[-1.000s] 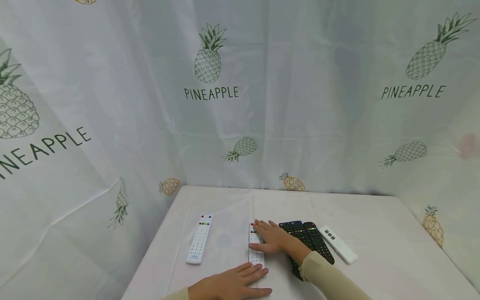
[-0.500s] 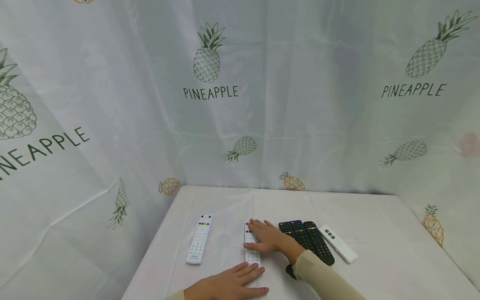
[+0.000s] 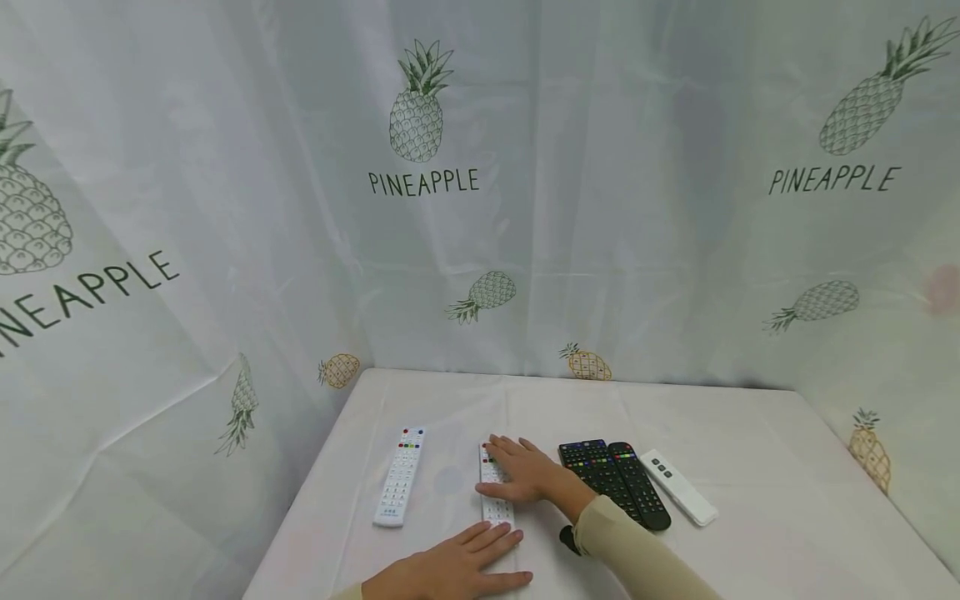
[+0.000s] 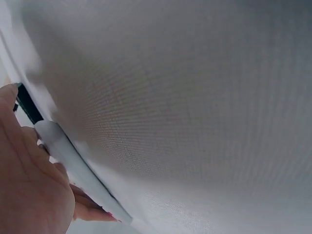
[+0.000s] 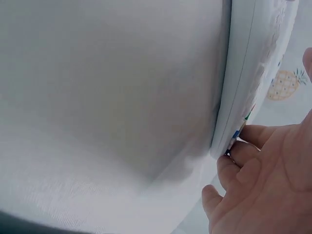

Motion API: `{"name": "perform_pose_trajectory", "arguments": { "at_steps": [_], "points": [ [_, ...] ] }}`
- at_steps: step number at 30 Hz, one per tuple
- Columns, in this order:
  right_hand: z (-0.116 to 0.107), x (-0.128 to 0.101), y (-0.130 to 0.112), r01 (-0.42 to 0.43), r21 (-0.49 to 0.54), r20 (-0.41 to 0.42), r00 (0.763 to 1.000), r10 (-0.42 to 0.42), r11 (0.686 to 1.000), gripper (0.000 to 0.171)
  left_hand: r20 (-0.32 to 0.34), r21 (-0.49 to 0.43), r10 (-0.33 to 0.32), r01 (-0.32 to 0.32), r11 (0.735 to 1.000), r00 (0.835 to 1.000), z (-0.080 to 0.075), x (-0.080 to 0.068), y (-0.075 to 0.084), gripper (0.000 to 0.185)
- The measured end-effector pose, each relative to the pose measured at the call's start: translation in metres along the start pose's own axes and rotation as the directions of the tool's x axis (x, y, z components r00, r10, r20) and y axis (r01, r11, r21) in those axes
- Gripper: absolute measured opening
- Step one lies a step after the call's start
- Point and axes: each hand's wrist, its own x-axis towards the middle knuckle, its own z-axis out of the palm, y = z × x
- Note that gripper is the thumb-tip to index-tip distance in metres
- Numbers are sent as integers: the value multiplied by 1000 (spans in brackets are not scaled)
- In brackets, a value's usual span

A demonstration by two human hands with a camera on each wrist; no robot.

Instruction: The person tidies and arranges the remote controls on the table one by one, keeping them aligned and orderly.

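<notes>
A white remote point(image 3: 493, 493) lies on the white table point(image 3: 750, 467) under my right hand point(image 3: 519, 477), whose flat fingers rest on its upper half. In the right wrist view the fingers point(image 5: 246, 161) touch the remote's edge point(image 5: 243, 97). My left hand point(image 3: 456, 568) lies flat on the table at the remote's near end, fingertips touching it. The left wrist view shows this hand point(image 4: 29, 190) against the remote's white edge point(image 4: 73, 163).
Another white remote point(image 3: 399, 477) lies to the left. Two black remotes point(image 3: 615, 482) lie side by side to the right, then a slim white remote point(image 3: 677, 488). A pineapple-print curtain point(image 3: 420, 183) hangs around the table's back and sides.
My right hand has slid the white remote a little to the left, away from the black remotes. My left hand has shifted slightly left with it.
</notes>
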Motion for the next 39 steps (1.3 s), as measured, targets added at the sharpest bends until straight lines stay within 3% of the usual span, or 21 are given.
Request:
{"name": "perform_pose_trajectory", "arguments": {
  "at_steps": [6, 11, 18, 28, 34, 39],
  "points": [
    [0, 7, -5, -1, 14, 5, 1000, 1, 1000, 85, 26, -50, -30, 31, 998, 999, -3, -5, -1, 73],
    [1, 13, -9, -8, 4, 10, 1000, 8, 1000, 86, -10, -10, -31, 31, 999, 999, -5, -11, -1, 72],
    [3, 21, -12, -4, 2, 12, 1000, 4, 1000, 87, -35, -51, -49, 47, 998, 998, -3, -17, -3, 71],
    [8, 27, -18, -12, 22, -9, 1000, 12, 1000, 87, -14, -105, -97, 95, 990, 995, 3, -22, -5, 74],
    [12, 31, -24, -23, 23, -17, 1000, 23, 999, 88, 26, -166, -129, 131, 977, 991, 1, -27, -6, 75],
    [11, 34, -27, -49, 14, -17, 999, 49, 999, 88, 11, -157, -138, 139, 978, 990, -3, -31, -6, 75]
  ]
}}
